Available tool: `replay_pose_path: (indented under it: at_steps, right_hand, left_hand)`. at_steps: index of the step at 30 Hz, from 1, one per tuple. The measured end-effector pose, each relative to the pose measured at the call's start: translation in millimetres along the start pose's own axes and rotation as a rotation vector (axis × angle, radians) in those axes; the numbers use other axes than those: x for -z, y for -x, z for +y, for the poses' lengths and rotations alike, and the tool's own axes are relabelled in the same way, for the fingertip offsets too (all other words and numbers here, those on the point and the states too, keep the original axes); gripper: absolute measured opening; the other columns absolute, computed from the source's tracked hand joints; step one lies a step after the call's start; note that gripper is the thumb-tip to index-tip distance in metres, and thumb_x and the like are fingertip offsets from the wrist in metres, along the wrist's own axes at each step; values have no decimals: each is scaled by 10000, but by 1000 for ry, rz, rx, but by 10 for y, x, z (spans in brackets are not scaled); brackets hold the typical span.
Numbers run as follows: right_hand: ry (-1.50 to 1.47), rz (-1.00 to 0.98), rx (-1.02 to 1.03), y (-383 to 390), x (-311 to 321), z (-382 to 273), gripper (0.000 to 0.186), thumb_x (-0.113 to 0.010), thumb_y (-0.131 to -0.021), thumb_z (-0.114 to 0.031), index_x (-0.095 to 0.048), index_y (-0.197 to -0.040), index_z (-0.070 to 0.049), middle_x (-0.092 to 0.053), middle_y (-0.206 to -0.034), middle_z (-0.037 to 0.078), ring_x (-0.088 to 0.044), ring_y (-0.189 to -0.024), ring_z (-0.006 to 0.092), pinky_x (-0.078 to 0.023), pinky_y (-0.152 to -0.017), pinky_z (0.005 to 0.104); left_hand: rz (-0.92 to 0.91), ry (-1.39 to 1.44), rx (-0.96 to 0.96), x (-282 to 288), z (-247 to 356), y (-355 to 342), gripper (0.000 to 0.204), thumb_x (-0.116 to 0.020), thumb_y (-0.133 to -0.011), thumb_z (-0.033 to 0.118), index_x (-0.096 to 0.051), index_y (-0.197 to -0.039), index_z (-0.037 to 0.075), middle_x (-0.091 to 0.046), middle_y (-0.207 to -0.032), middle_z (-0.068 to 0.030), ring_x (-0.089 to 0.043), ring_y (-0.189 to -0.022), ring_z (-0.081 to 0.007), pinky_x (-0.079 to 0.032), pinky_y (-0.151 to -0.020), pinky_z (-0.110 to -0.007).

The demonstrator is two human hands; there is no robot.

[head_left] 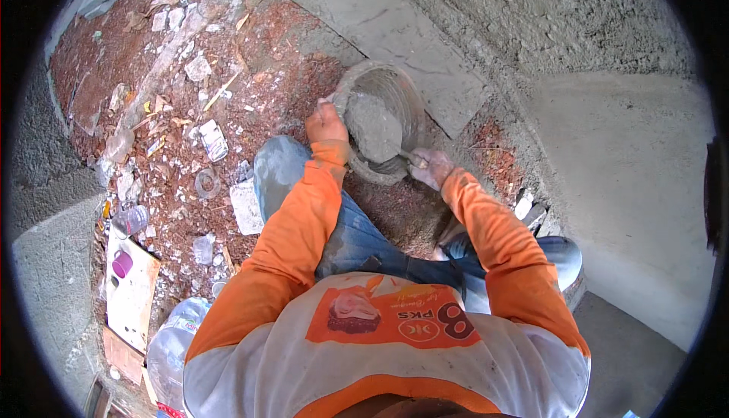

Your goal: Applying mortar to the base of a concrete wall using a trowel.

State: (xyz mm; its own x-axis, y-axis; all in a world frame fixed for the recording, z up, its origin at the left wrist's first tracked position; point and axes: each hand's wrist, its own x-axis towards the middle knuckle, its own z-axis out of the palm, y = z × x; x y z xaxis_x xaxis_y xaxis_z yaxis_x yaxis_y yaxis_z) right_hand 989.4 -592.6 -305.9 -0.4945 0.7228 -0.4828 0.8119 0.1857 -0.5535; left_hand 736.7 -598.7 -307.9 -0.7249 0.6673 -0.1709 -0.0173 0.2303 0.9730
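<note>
A round, cement-smeared bucket (404, 93) is tilted in front of me, its mouth toward me. Grey wet mortar (370, 123) shows inside it. My left hand (326, 123) is closed on the bucket's left rim. In my right hand (430, 169), at the lower right of the bucket, is the handle of a trowel (411, 157). Its blade reaches into the bucket and seems covered by the mortar, so its shape is hard to make out.
Red soil with rubble (197, 69) spreads on the left. A clear plastic bottle (130, 220), a purple cup (121, 264), a board (129, 296) and a large clear jug (171, 350) lie there. A grey slab (425, 61) lies beyond the bucket; a plastered wall (630, 160) rises at right.
</note>
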Motion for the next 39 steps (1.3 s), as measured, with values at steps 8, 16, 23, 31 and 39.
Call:
replay_pose_path:
  at_steps: [8, 16, 23, 31, 39]
  right_hand:
    - [308, 161, -128, -338, 385, -753, 362, -589, -755, -341, -548, -1040, -122, -600, -942, 162, -561, -911, 357, -451, -790, 440]
    - [-195, -321, 209, -262, 1725, -1296, 265, -625, -768, -278, -578, -917, -64, -598, -767, 92, -576, -722, 213, -475, -654, 321]
    - [-529, 543, -327, -551, 3355, -569, 288, -635, -795, -289, -572, -947, -52, -527, -644, 30, -445, -485, 91, -377, -407, 227]
    - [133, 332, 140, -438, 3083, -38, 323, -473, -823, -231, -543, -1075, -41, -591, -884, 93, -562, -724, 180, -477, -626, 324]
    - [1061, 112, 327, -1786, 1314, -283, 337, -373, -877, -192, -490, -1171, -78, -542, -1118, 164, -527, -994, 380, -431, -829, 472]
  left_hand:
    - [252, -241, 63, 220, -91, -281, 421, -401, -847, 294, -600, -745, -62, -591, -700, -217, -488, -600, -248, -393, -577, -404]
    - [404, 238, 304, 268, -204, -630, 506, -439, -784, 352, -565, -876, -130, -594, -835, -167, -516, -714, -259, -425, -689, -389]
    - [444, -61, 173, 180, -324, -755, 500, -385, -808, 326, -550, -816, -146, -582, -735, -240, -499, -653, -319, -405, -647, -419]
    - [404, -139, 65, -245, 142, -511, 445, -441, -808, 302, -537, -642, -100, -535, -572, -163, -481, -558, -227, -397, -552, -410]
    - [277, -634, -113, -380, 23, -574, 510, -359, -870, 373, -596, -819, -76, -598, -785, -261, -570, -747, -371, -411, -664, -467]
